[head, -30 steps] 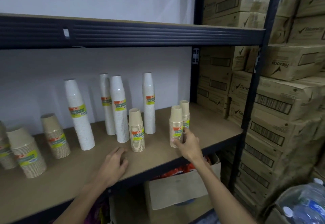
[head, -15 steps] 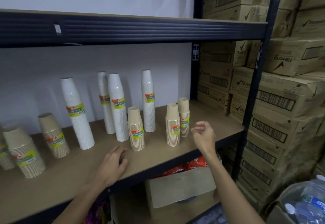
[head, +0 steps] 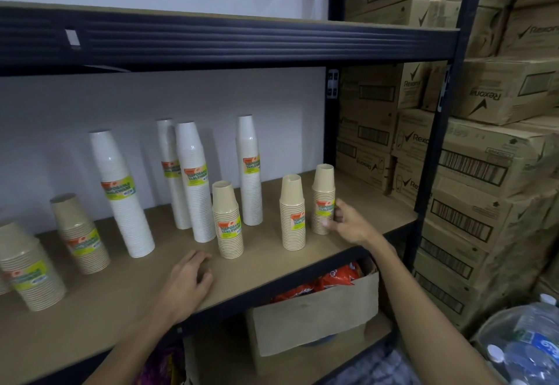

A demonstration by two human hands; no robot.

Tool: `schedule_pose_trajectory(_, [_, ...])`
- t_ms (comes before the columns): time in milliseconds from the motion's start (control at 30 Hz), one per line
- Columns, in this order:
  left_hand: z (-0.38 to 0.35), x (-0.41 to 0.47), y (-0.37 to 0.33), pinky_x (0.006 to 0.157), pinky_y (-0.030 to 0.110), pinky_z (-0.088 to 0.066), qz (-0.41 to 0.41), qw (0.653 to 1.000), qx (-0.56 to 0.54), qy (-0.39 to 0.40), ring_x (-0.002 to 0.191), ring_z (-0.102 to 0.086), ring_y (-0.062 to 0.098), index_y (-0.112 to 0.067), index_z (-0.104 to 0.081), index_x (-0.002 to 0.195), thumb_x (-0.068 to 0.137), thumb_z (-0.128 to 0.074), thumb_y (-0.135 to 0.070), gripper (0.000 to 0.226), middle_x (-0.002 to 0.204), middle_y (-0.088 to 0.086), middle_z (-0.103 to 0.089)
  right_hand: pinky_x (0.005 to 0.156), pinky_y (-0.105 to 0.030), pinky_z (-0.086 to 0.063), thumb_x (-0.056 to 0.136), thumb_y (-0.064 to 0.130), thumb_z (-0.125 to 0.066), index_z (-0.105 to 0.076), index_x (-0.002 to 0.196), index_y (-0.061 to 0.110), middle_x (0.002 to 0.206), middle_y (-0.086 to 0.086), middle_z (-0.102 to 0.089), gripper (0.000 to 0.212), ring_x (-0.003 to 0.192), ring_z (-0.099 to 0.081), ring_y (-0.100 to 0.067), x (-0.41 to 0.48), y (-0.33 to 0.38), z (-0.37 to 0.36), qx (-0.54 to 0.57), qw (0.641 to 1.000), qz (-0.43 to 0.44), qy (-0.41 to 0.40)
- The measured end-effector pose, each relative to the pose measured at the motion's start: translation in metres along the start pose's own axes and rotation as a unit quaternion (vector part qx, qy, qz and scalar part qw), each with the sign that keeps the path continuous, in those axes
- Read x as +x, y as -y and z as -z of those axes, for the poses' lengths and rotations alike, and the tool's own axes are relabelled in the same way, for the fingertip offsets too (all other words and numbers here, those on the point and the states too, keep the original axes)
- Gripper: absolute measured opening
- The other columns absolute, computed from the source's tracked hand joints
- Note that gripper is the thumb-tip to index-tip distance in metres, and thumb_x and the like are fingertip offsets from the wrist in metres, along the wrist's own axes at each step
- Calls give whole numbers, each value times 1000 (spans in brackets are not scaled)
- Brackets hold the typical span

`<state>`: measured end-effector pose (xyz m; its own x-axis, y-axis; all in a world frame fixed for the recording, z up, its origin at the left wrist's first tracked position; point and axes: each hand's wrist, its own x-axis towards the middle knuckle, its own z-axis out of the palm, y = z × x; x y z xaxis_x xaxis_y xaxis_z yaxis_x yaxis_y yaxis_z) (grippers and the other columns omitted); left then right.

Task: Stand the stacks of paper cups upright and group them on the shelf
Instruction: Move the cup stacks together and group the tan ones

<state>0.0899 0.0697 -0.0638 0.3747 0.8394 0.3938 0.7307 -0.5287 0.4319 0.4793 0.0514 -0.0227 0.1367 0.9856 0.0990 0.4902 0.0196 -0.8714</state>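
Head view: rightmost tan stack (head: 323,200) stands upright near the shelf's (head: 99,303) right end.
Handling: probably light, crushable, tippy; grip low.
Right hand (head: 348,224): fingers curled round its lower half.
Left hand (head: 187,278): loosely open, resting on the shelf.

"DISPOSABLE TABLEWARE" on cup stacks (head: 230,225), "Rexona" on boxes (head: 502,94)

Wht stacks (head: 198,209), tan stacks (head: 291,197), green-orange labels (head: 229,229); blk shelf frame (head: 211,43)

Right fingers (head: 340,207) partly behind rightmost cup stack (head: 323,191)
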Motion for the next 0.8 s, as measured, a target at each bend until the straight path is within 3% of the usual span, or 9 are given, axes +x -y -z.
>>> schedule_pose_trajectory(67, [0, 1, -1, 88, 25, -39, 0, 1000, 5, 2, 103, -56, 16, -13, -60, 122, 92, -58, -16, 31, 114, -1, -57, 109, -40, -40, 87, 17, -71, -39, 144, 23, 136, 4, -56, 65, 128, -52, -16, -5, 0, 4, 15, 1000, 5, -1])
schedule_pose_trajectory(167, [1, 1, -2, 86, 24, -37, 0, 1000, 7, 6, 102, -56, 16, -13, -60, 123, 92, -58, -16, 31, 114, -1, -56, 97, -32, -43, 79, 35, -80, -40, 141, 24, 126, 9, -54, 75, 116, -54, -11, -7, 1, -7, 26, 998, 11, -52])
schedule_pose_trajectory(233, [2, 1, -4, 86, 23, -36, 3, 1000, 9, 8, 102, -56, 16, -13, -60, 123, 92, -58, -17, 31, 113, -2, -55, 89, -30, -46, 74, 43, -82, -44, 133, 25, 117, 11, -55, 73, 108, -56, -10, -5, 3, -19, 5, 994, 12, -106])
schedule_pose_trajectory(300, [3, 0, -4, 86, 23, -36, 5, 1000, 12, 13, 102, -55, 15, -14, -60, 123, 93, -57, -17, 31, 112, -3, -53, 83, -27, -45, 74, 38, -83, -47, 127, 23, 112, 10, -55, 65, 104, -58, -11, -3, 5, -26, -10, 989, 12, -144])
schedule_pose_trajectory(367, [4, -1, -5, 88, 24, -38, 8, 1000, 12, 18, 103, -55, 15, -13, -60, 123, 93, -57, -18, 31, 112, -3, -53, 87, -29, -46, 78, 30, -81, -46, 131, 21, 115, 9, -57, 64, 106, -57, -11, -2, 4, -24, -1, 992, 7, -128])
schedule_pose_trajectory(500, [5, -2, -7, 87, 24, -38, 12, 1000, 13, 20, 100, -54, 14, -12, -60, 122, 93, -56, -19, 30, 112, -5, -52, 108, -45, -43, 82, 20, -77, -34, 147, 21, 136, -2, -58, 78, 124, -55, -18, -5, -3, -11, 42, 997, 6, -72])
schedule_pose_trajectory(667, [6, -2, -8, 86, 23, -37, 10, 1000, 13, 19, 94, -51, 11, -11, -61, 119, 94, -55, -18, 27, 110, -7, -49, 107, -46, -44, 76, 34, -82, -40, 143, 21, 139, 0, -56, 80, 125, -55, -18, -6, -7, -18, 30, 995, 7, -96])
schedule_pose_trajectory(800, [6, -2, -9, 86, 26, -40, 17, 1000, 10, 19, 97, -55, 16, -11, -62, 118, 93, -56, -18, 27, 108, -5, -50, 107, -46, -45, 74, 35, -83, -39, 143, 22, 141, 0, -54, 83, 129, -53, -22, -7, -7, -17, 28, 995, 2, -93])
